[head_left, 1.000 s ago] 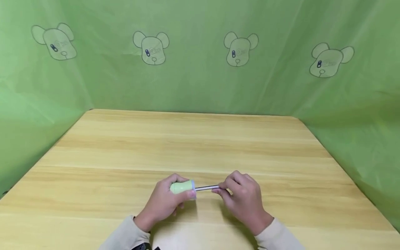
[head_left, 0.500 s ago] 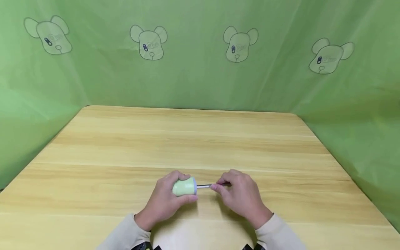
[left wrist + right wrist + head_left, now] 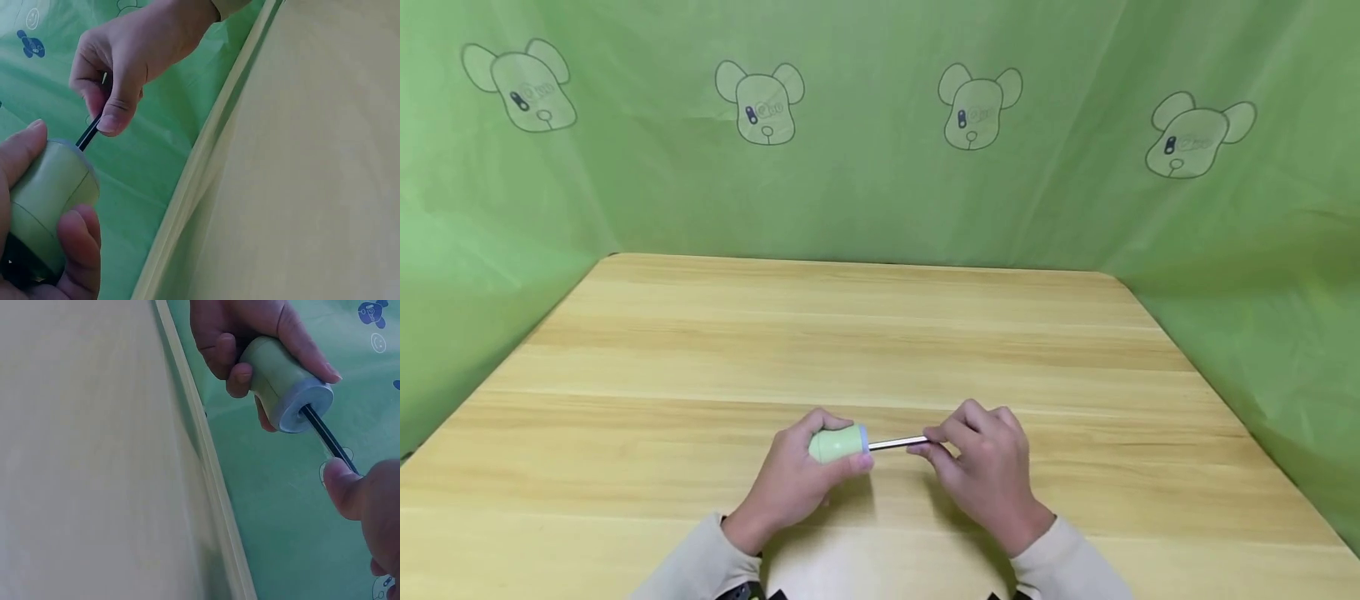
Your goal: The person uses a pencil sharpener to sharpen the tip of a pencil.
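Observation:
A pale green, barrel-shaped pencil sharpener [image 3: 837, 444] with a bluish end is gripped by my left hand [image 3: 797, 467], fingers and thumb around its body. My right hand [image 3: 988, 467] pinches a dark-and-white striped pencil [image 3: 897, 442] between thumb and fingers. One end of the pencil sits in the hole of the sharpener's bluish face [image 3: 304, 406], as the right wrist view shows. Its other end is hidden in my right hand. Both hands are above the near part of the table. In the left wrist view, the sharpener [image 3: 53, 187] has a dark see-through section at its base.
The wood-grain table [image 3: 850, 333] spreads out ahead and to both sides. Green cloth [image 3: 865, 200] printed with bear heads hangs behind it and along its left and right sides.
My right hand has rolled back and forth around the pencil, its thumb and fingers shifting along it. The pencil stays in the sharpener. The head view has tilted slightly downward.

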`<state>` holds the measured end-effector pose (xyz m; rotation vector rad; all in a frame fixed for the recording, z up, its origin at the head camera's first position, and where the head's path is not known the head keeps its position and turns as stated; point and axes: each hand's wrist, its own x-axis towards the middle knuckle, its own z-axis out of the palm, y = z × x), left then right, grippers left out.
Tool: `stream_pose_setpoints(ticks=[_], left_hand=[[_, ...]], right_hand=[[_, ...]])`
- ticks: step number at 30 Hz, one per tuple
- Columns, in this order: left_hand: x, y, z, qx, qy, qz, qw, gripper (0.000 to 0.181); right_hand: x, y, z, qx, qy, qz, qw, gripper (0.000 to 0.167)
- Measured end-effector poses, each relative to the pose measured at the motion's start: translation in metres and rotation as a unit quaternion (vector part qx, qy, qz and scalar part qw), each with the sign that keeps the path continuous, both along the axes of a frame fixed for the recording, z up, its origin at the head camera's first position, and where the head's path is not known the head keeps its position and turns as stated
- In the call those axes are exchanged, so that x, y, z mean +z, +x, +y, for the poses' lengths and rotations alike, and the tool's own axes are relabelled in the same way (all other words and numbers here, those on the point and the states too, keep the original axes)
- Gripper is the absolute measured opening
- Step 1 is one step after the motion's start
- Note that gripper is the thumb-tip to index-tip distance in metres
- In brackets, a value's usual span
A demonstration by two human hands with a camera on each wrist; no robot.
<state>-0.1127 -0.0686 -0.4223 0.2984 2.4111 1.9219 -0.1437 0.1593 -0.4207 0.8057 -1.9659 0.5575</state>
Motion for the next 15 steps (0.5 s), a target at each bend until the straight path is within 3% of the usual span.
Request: stream_pose_setpoints(ticks=[2,4,5,6,7,8,10,11,12,13,15], left_hand=[[0.0,0.001,0.0,-0.001,-0.002,0.002,1.0,0.047],[-0.001,0.001,0.0,0.0,-0.008,0.012,0.9999,0.048],[-0.001,0.001,0.0,0.001,-0.014,0.022,0.9997,0.047],[-0.002,0.001,0.0,0.0,-0.022,0.033,0.9992,0.047],[-0.002,0.001,0.0,-0.006,-0.037,0.05,0.9981,0.046],[-0.003,0.001,0.001,-0.015,-0.053,0.068,0.9962,0.045],[-0.005,0.001,0.002,-0.034,-0.084,0.104,0.9905,0.044],[-0.005,0.001,0.003,-0.041,-0.095,0.118,0.9876,0.043],[-0.006,0.001,0.003,-0.046,-0.103,0.128,0.9854,0.043],[-0.006,0.001,0.004,-0.046,-0.109,0.135,0.9838,0.042],[-0.007,0.001,0.004,-0.031,-0.104,0.134,0.9849,0.042]], right_hand=[[0.0,0.001,0.0,0.004,0.002,-0.003,1.0,0.029],[0.001,0.003,0.001,0.008,0.013,-0.032,0.9994,0.029],[0.002,0.004,0.003,0.014,0.02,-0.063,0.9977,0.026],[0.004,0.005,0.004,0.033,0.025,-0.12,0.992,0.024],[0.006,0.006,0.005,0.055,0.029,-0.191,0.9795,0.022],[0.009,0.007,0.007,0.074,0.033,-0.263,0.9615,0.021],[0.014,0.009,0.011,0.088,0.034,-0.396,0.9133,0.023],[0.016,0.009,0.012,0.085,0.03,-0.451,0.8881,0.023],[0.018,0.009,0.013,0.079,0.029,-0.486,0.8699,0.023],[0.018,0.009,0.013,0.065,0.036,-0.486,0.8707,0.022],[0.017,0.009,0.011,0.035,0.049,-0.428,0.9017,0.017]])
